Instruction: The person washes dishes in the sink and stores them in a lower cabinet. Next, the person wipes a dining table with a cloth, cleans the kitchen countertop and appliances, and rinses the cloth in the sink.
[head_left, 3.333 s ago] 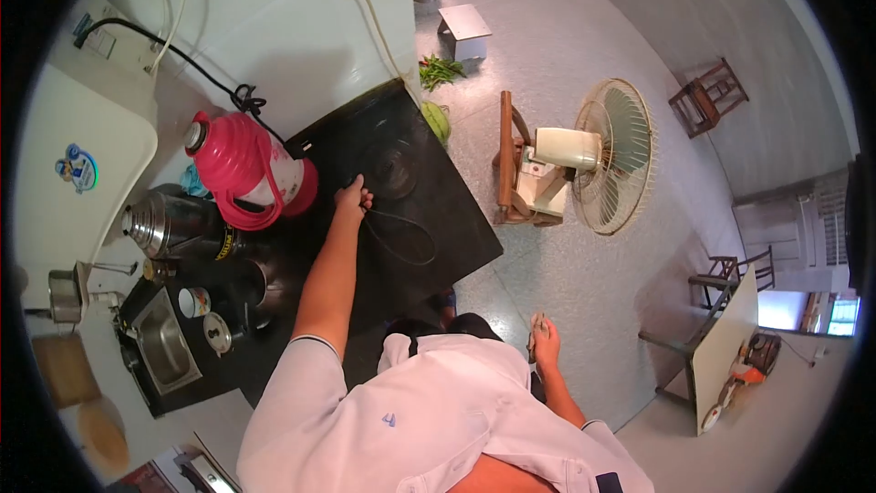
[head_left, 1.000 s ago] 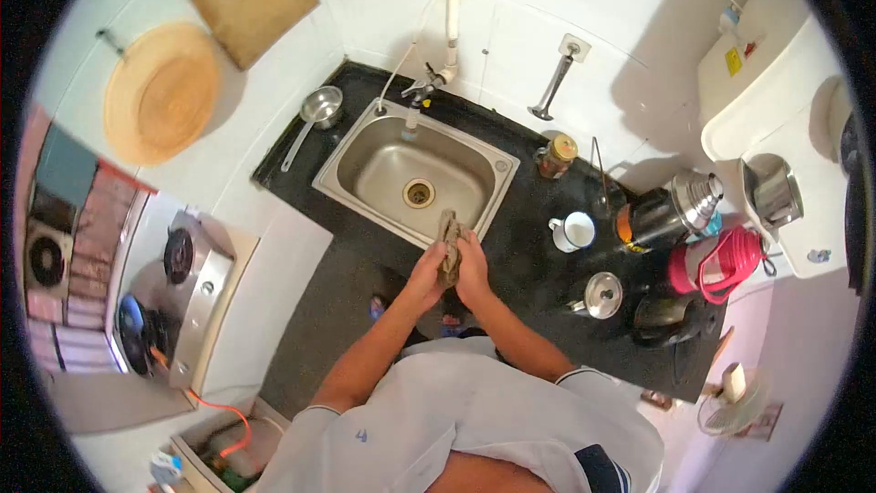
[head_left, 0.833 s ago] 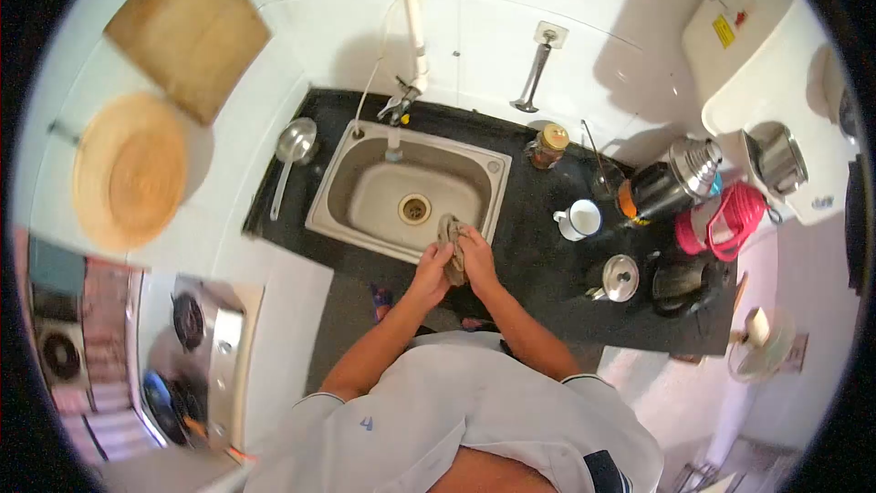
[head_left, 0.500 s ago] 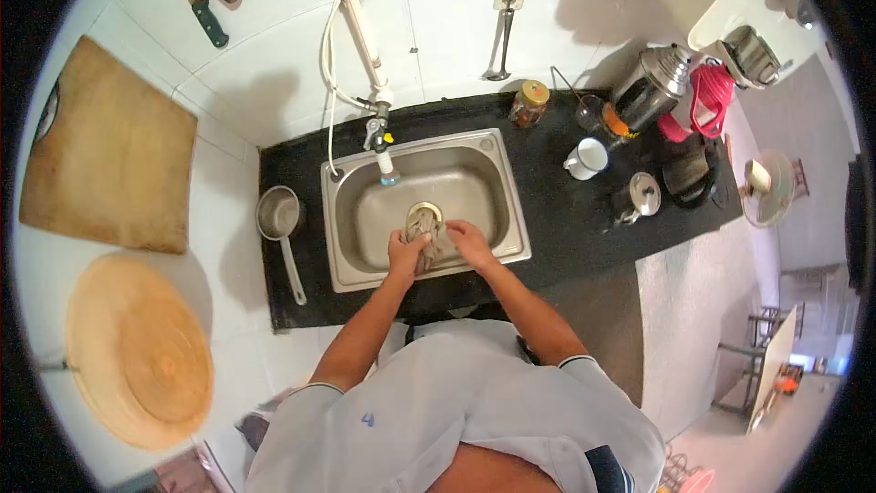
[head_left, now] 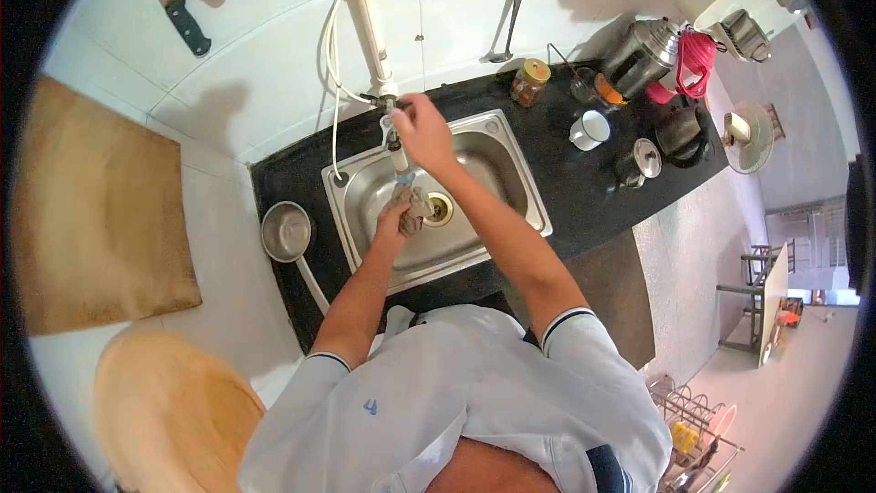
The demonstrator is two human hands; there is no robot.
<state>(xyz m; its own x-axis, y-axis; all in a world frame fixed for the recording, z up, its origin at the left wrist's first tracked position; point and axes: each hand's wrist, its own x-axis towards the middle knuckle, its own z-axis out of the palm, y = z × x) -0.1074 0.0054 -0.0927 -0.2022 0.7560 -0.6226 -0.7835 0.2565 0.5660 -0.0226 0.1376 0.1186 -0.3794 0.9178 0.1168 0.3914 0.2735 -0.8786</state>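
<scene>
A crumpled grey-brown cloth (head_left: 417,212) is bunched in my left hand (head_left: 392,219), whose fingers are closed on it. The cloth is just below the spout of the faucet (head_left: 399,157), over the stainless steel sink (head_left: 474,260), left of the drain (head_left: 440,210). My right hand (head_left: 423,135) reaches up to the faucet, its fingers curled at the tap handle. The hand covers most of that handle. Whether water runs from the spout I cannot make out.
A saucepan (head_left: 286,230) stands left of the sink on the black counter (head_left: 584,205). To the right are a lidded jar (head_left: 530,82), a white mug (head_left: 590,130), a lidded metal pot (head_left: 646,159) and a large flask (head_left: 643,55). A ladle (head_left: 509,27) hangs on the wall.
My right hand has left the cloth's side and risen to the faucet. My left hand has carried the cloth up and left, uncovering the drain. The view has shifted a little.
</scene>
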